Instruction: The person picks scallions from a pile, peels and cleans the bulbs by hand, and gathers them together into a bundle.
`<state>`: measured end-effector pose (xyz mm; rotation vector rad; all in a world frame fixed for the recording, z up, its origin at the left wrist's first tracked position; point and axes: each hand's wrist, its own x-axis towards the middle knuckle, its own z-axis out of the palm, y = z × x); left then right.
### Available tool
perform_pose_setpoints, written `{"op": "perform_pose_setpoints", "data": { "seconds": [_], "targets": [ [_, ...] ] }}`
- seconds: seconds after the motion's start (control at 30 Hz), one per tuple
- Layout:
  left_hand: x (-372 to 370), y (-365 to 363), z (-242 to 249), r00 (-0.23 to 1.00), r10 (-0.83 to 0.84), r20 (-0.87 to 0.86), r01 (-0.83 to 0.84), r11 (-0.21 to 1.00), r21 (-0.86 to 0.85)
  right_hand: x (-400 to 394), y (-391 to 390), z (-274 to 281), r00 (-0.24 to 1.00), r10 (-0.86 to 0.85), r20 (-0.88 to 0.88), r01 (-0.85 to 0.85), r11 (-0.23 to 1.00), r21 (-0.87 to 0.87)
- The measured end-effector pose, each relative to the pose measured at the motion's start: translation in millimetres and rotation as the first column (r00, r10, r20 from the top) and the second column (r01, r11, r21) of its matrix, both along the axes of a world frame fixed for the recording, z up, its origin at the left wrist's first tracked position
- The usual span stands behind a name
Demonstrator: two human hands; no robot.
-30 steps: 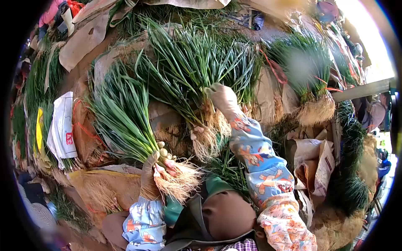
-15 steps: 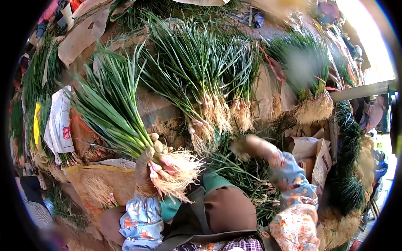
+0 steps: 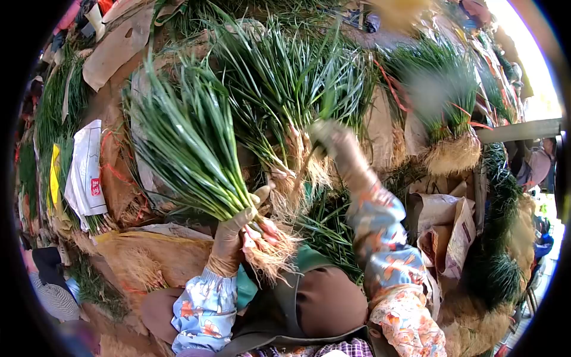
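My gloved left hand is wrapped round the base of a bunch of green stalks, just above its pinkish bulbs and pale roots. The leaves fan out to the upper left. My right hand is stretched forward over the roots of more bunches lying ahead of me. It is blurred, so its fingers and anything in them cannot be made out. Loose green stalks lie below my right forearm, in front of my knee.
A tied bunch with red string lies at the right, near a metal bar. Below it is an open paper sack. At the left are a white bag and brown sacking. A person's striped clothing shows at lower left.
My left hand has moved right with its bunch, which is now more upright. My right hand has reached forward and left, from above the loose stalks to the bunches ahead.
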<state>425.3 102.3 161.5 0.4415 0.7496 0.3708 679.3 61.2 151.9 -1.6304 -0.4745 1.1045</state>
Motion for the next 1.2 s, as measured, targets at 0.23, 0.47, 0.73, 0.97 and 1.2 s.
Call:
{"op": "perform_pose_setpoints", "data": {
  "seconds": [0.23, 0.47, 0.73, 0.97, 1.2],
  "targets": [
    [-3, -12, 0, 0.996, -0.088, -0.014, 0.087, 0.994, -0.068, -100, 0, -22, 0.404, 0.117, 0.907, -0.238, 0.971, -0.02],
    [-12, 0, 4, 0.908, 0.083, 0.412, -0.014, 0.986, -0.167, -2, -74, -103, 0.444, 0.677, 0.587, -0.157, 0.703, -0.693],
    [-16, -4, -20, 0.905, 0.109, 0.412, -0.018, 0.976, -0.218, -87, -10, -2, 0.792, 0.461, 0.4, -0.511, 0.859, 0.021],
    [-21, -8, -29, 0.816, 0.146, 0.56, 0.005, 0.966, -0.259, -78, -74, -76, -0.106, 0.966, 0.234, -0.641, 0.113, -0.759],
    [-21, -8, -28, 0.813, 0.144, 0.565, 0.004, 0.967, -0.253, -91, -18, 0, 0.765, 0.489, -0.418, -0.467, 0.869, 0.163]
  ]
}}
